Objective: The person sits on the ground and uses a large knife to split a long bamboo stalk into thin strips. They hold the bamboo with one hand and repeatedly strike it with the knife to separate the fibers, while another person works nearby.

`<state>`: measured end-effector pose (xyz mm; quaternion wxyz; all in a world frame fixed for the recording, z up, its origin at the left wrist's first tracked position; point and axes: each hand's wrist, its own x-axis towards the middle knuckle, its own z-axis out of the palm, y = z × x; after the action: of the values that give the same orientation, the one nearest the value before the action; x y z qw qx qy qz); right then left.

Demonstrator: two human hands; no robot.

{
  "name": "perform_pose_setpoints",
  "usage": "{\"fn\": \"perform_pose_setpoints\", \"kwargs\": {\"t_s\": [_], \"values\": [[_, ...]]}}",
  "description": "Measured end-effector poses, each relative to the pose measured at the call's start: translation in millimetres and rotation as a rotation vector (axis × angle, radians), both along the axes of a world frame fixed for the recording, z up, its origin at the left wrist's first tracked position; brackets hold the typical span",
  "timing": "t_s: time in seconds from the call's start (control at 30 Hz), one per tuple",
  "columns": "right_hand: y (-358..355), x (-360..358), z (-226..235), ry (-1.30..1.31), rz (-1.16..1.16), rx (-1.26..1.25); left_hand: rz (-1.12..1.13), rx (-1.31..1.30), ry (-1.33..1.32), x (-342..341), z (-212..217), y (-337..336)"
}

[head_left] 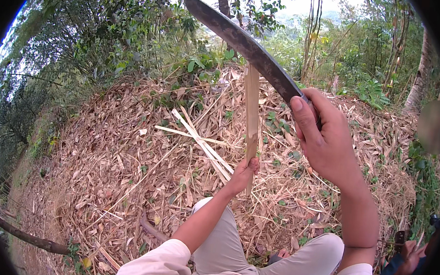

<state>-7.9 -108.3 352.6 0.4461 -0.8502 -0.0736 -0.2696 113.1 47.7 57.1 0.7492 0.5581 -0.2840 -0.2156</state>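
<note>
Dry leaves and bamboo litter cover the sloping ground (pixel 102 170), with green bushes and thin trunks ringing its far edge. Toward the lower left edge of the ground a dark fallen branch (pixel 27 236) lies across the litter. Near the middle of the ground, pale split bamboo strips (pixel 199 141) lie crossed over one another. Just right of them, the left hand (pixel 242 175) is closed around the lower part of an upright bamboo stick (pixel 252 109), which stands roughly vertical with its foot on the ground. Above, a long dark machete (pixel 241 40) slants from upper left down to the right, its edge touching the top of the stick. The right hand (pixel 321 136) is clenched around the machete's handle. Below, the person's knees in light trousers (pixel 223 248) are bent.
</note>
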Motion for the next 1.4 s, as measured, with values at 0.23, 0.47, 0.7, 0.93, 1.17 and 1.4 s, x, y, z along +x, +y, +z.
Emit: {"fn": "perform_pose_setpoints", "kwargs": {"t_s": [0.23,0.47,0.7,0.93,1.17,1.4], "values": [[3,6,-3,-0.002,-0.014,0.017,0.027,0.005,0.013,2,-1,-5],[-2,8,24,0.070,-0.006,-0.220,0.354,0.193,-0.440,-14,32,21],[-11,2,40,0.191,-0.034,-0.345,1.165,-0.057,-1.486,19,268,54],[2,0,55,0.233,0.021,-0.335,0.759,0.456,-1.719,10,471,31],[-18,11,32,0.331,0.041,-0.485,0.623,0.551,-1.293,73,375,3],[-21,1,29,0.388,0.057,-0.382,0.642,0.866,-1.151,110,368,25]]}}
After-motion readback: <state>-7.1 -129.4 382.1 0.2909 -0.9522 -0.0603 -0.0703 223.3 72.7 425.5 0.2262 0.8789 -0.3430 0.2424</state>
